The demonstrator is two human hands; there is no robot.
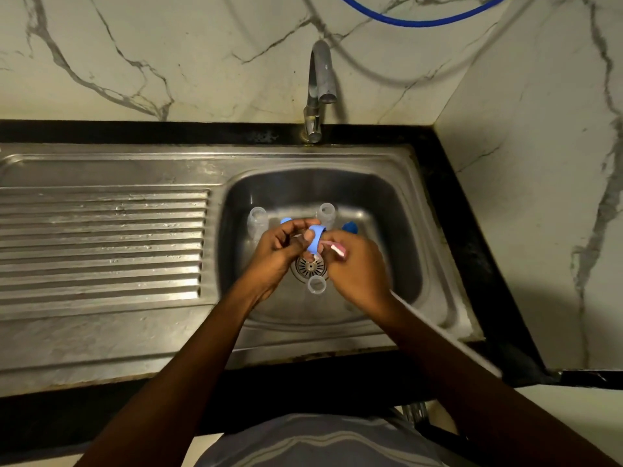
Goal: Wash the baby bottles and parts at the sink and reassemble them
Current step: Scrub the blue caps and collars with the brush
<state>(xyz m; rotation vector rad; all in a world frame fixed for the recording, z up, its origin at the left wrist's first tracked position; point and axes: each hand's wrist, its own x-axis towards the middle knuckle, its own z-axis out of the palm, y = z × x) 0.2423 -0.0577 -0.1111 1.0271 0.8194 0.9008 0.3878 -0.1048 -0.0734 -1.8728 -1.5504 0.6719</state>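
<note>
Your left hand [276, 247] and right hand [357, 264] are bare, as are both forearms [202, 338]; your grey shirt [320, 443] carries faint paler stripes.

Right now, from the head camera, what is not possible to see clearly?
Head view only:
- blue ring: partly covered by the left hand that holds it; blurred.
- pink brush: one end hidden in the right hand.
- dark blue part: cut off by the right hand; kind unclear.
- drain: partly hidden behind both hands.
</note>
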